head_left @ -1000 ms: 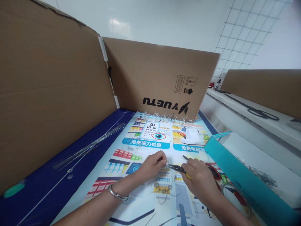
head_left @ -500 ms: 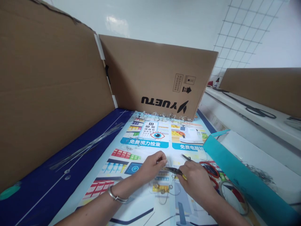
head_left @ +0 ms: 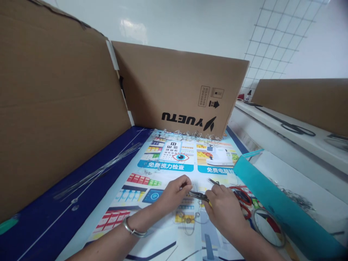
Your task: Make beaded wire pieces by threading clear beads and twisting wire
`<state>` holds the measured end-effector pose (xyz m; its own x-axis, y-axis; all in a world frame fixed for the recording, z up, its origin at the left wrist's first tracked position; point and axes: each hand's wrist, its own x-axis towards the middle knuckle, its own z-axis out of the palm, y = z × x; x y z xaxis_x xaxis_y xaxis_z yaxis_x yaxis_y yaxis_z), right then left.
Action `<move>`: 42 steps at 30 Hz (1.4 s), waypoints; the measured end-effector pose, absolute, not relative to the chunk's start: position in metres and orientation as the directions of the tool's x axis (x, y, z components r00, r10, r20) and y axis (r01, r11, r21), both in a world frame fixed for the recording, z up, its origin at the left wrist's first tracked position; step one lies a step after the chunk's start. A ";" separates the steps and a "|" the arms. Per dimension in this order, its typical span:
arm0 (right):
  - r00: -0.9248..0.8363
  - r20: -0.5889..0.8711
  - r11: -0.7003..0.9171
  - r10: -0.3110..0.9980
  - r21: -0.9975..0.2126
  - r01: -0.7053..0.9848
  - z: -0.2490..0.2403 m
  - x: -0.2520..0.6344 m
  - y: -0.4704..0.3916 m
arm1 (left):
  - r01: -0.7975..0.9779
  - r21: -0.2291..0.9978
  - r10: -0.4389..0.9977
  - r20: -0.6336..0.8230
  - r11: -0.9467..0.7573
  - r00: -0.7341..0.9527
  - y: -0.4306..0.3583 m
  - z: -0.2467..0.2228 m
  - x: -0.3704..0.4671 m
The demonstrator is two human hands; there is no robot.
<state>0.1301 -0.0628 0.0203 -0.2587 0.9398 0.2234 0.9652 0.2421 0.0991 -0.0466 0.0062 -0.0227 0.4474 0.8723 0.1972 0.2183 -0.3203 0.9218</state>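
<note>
My left hand is closed in a pinch, thumb against fingers, at what looks like a thin wire. My right hand is wrapped round needle-nose pliers with dark jaws and a bit of yellow handle showing. The jaws point left and reach close to my left fingertips; whether they grip the wire I cannot tell. Below both hands lie thin wire loops with small round pieces. Beside my right hand are scissors with red handles, partly hidden by it, and a round ring.
A teal-edged box at right holds a heap of small wire pieces. Straight wires lie on the left. Cardboard panels wall the left and back, with more wire pieces along the back one. Black scissors lie on the ledge.
The whole view has shifted slightly, so things appear a little further left. Both hands keep nearly the same pose, with the pliers still near my left fingertips.
</note>
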 end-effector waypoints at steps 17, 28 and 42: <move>-0.260 0.244 0.234 0.934 0.131 0.963 0.023 0.128 -0.065 | 0.172 0.928 0.861 0.221 -0.330 0.459 0.005 -0.019 -0.045; -0.255 0.262 0.216 0.931 0.170 0.962 0.019 0.128 -0.064 | 0.198 0.909 0.862 0.252 -0.367 0.440 0.007 -0.022 -0.045; -0.259 0.266 0.220 0.928 0.170 0.961 0.018 0.128 -0.064 | 0.206 0.907 0.861 0.249 -0.368 0.443 0.007 -0.022 -0.045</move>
<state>0.1283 -0.0644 0.0179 -0.2593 0.9285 0.2659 0.9607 0.2195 0.1701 -0.0455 0.0071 -0.0219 0.4435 0.8611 0.2487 0.2058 -0.3679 0.9068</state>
